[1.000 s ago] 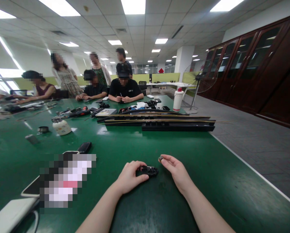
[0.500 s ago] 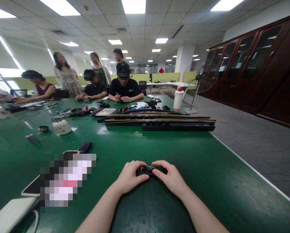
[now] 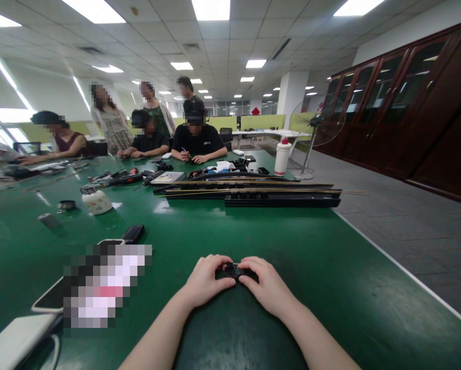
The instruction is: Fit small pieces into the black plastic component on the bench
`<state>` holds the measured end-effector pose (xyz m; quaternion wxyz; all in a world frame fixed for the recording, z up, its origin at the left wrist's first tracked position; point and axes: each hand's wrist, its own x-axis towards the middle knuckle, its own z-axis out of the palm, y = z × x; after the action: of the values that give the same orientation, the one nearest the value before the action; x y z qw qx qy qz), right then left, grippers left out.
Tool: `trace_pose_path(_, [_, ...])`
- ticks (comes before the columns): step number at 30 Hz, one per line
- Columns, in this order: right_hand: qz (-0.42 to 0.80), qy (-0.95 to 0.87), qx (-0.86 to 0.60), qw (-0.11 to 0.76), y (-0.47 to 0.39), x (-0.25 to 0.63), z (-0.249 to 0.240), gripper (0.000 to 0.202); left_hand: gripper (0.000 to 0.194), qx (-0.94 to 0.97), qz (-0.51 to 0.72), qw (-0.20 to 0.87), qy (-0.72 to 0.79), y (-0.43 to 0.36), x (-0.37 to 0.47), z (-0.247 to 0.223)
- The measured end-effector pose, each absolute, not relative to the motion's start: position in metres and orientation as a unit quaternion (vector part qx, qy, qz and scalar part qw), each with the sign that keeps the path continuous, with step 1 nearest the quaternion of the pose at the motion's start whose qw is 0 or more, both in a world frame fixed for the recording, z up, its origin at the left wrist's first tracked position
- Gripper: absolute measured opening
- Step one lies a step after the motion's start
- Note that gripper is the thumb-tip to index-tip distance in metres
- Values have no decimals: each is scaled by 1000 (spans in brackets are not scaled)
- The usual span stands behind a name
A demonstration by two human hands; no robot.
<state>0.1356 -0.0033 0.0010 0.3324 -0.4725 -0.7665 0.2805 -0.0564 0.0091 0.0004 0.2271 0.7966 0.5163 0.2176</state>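
Leftmost on the green counter (image 3: 369, 298), a white slab (image 3: 16, 340), cut off by the frame edge, then a grey cylinder (image 3: 49, 221), a metal cup (image 3: 67, 206) and a white jar (image 3: 97, 201), its prints too small to make out. Nearer, a screen (image 3: 110, 288) masked by coarse blocks, unreadable. Farther back, jumbled tools (image 3: 126, 179), hard to tell apart, and tiny illegible lettering (image 3: 206, 143) on a black shirt. Centrally, left hand (image 3: 207, 280), grip closed around the left end of a small black part (image 3: 233, 270), low over the counter; right hand (image 3: 266, 285), grip closed on the right end, fingers hiding much of it. Beyond, black rails (image 3: 284, 196) lying crosswise before the clutter; rightward, a red-capped white bottle (image 3: 281, 160), label unreadable.
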Motion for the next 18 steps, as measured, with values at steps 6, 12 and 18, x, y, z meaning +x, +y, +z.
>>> trace_pose_path(6, [261,-781,-474,312,-6,133,1,21,40,796,216,227,518,8,-57,2])
trace_pose_path(12, [281,-769,-477,319,-5,134,0,26,39,795,212,227,521,8,-56,4])
trace_pose_path(18, [362,-700,-499,359,-2,136,2,41,38,791,219,229,524,8,-57,2])
